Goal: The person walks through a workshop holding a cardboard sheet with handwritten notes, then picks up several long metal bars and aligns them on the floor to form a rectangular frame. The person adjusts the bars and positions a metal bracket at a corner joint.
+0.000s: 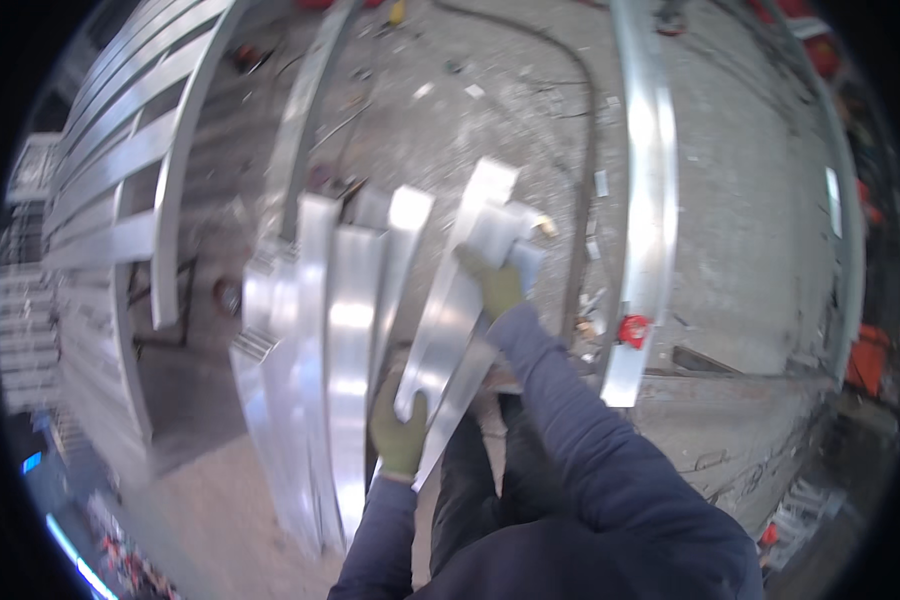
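Both my hands wear olive-green gloves. My left hand (400, 430) is closed round the near part of a long silver metal profile (448, 310), thumb on top. Farther up, my right hand (492, 285) grips the right side of the same profile near its far end. Shorter silver profile pieces (500, 228) lie against it beside that hand; which of them the fingers also touch is hidden. Just left of my left hand stands a bundle of similar profiles (352, 320), lying side by side with their ends uneven.
A slatted metal frame (170, 190) rises at the left. To the right, a long metal beam (650, 180) carries a small red object (633, 330). A dark cable (588, 150) runs over the littered concrete floor (470, 110). Something orange (867, 360) stands at the far right.
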### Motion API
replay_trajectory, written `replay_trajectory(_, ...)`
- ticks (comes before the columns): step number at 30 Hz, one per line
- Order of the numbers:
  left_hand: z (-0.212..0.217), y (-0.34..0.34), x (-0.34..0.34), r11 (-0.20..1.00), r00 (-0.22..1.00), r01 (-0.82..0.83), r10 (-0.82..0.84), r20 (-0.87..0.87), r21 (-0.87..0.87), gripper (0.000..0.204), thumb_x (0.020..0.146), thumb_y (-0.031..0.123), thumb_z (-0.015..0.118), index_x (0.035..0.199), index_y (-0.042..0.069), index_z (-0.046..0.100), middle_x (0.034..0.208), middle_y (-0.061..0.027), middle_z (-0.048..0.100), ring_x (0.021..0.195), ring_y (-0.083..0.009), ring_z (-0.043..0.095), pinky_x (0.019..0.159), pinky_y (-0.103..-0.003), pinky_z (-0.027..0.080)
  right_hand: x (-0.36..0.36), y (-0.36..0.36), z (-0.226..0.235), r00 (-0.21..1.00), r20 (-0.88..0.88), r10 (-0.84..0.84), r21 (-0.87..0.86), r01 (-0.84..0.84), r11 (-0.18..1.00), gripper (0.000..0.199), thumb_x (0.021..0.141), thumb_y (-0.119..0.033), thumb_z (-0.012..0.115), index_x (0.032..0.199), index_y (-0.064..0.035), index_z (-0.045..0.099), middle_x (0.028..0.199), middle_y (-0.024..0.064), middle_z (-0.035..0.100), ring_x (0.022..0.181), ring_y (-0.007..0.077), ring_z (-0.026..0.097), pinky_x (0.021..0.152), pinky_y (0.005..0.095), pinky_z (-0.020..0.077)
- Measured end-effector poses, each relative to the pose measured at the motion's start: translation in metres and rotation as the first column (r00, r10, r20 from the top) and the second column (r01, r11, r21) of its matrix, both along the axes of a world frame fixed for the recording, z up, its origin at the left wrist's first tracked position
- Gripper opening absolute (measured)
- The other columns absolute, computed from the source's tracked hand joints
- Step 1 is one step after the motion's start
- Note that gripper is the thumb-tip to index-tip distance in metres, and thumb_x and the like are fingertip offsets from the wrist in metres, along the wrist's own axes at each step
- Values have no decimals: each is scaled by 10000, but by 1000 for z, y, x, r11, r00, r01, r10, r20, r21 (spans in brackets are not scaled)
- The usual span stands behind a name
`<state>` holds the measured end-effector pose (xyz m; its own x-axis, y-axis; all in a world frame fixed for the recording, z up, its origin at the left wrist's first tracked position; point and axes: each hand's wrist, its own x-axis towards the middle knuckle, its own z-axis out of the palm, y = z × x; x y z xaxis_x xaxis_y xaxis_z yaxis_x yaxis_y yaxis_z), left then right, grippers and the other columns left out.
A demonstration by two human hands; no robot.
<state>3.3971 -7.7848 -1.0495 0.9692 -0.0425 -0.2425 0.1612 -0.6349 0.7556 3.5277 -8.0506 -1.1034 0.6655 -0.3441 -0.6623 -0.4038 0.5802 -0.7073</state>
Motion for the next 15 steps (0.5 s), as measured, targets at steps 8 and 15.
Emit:
replay_trajectory(8,33,-2,-45,945,900,321,-285,-331,60,934,819,364,940,1548,-49,526,1469,-274,645,1387,-393,618,1174,-457,474,-96,-75,139,997,-22,-72,97,74,993,608,941,-368,875,1363,25,682,1256,122,754,1123,214,715,976,378,576)
replay_trajectory(15,74,9,-130,977,736,195,-203,-646,-85,876,841,454,907,1474,-62,587,1355,-253,714,1285,-350,684,1078,-432,530,-136,-98,232,981,-31,-194,-8,194,981,662,923,-329,896,1398,55,640,1257,149,747,1102,235,730,943,386,604)
